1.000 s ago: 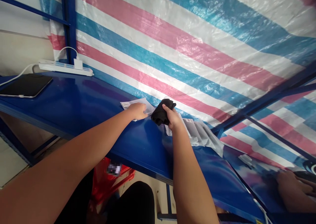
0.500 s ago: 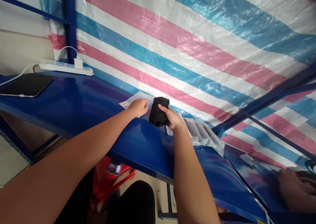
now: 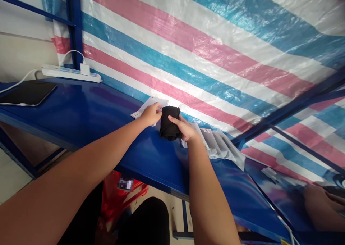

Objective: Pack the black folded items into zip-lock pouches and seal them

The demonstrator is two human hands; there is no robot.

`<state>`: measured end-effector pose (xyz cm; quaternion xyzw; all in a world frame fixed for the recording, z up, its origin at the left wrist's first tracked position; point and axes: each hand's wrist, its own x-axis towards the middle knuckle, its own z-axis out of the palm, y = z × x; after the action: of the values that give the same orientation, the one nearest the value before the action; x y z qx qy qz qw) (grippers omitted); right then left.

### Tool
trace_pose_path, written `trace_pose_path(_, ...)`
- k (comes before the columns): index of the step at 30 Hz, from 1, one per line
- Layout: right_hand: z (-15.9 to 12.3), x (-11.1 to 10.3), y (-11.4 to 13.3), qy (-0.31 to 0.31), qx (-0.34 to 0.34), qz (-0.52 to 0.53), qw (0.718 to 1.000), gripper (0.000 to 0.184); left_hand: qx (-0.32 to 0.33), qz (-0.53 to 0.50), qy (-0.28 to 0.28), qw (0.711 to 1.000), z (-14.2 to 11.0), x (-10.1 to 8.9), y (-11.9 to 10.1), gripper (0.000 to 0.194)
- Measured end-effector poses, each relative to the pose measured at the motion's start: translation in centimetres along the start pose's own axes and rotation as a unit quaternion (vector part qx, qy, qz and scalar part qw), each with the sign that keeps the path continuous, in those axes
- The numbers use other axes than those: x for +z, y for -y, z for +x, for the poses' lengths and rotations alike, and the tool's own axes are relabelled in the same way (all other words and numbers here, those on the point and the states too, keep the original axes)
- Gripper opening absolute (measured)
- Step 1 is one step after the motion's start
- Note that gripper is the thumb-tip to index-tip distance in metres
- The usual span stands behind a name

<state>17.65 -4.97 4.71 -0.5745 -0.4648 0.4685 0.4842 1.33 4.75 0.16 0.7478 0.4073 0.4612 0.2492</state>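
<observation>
My right hand is wrapped round a rolled bundle of black cloth, thumb across its front, held just above the blue table. To its left, my left hand is closed, with its fingers pinched at the edge of a white plastic bag. The bag lies flat at the back of the table and bears a small printed label; part of it is hidden by the hand. The bundle's left side is close to my left fingertips.
Several white bags overlap in a row to the right on the blue table. A tablet and a power strip sit at left. Another person's hand is at far right. A red stool stands below.
My right hand has brought the black bundle slightly left and down, closer to my left hand. My left hand has shifted very little beside the bag.
</observation>
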Motion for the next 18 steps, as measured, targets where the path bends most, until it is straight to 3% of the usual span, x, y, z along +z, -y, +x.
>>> trace_pose_path(3, 0.0, -0.1, -0.1, 0.013, -0.011, -0.013, 1.0, 0.053, 0.001, -0.053, -0.026, 0.998, 0.0, -0.3, -0.7, 0.018)
trace_pose_path(8, 0.0, 0.6, -0.1, 0.041, -0.059, -0.048, 0.996, 0.06, -0.074, -0.226, 0.012, 0.971, -0.8, -0.4, -3.1, 0.042)
trace_pose_path(11, -0.3, 1.7, 0.1, 0.051, -0.11, -0.073, 0.99, 0.065, -0.123, -0.282, -0.004, 0.951, -1.3, -0.2, -4.0, 0.048)
trace_pose_path(15, -0.6, 2.7, 0.4, 0.05, -0.128, -0.073, 0.988, 0.065, -0.171, -0.342, -0.025, 0.924, -0.9, 0.0, -3.7, 0.048)
trace_pose_path(18, -0.8, 2.7, 0.5, 0.057, -0.116, -0.07, 0.989, 0.065, -0.174, -0.389, -0.006, 0.905, -0.4, -0.2, -3.2, 0.046)
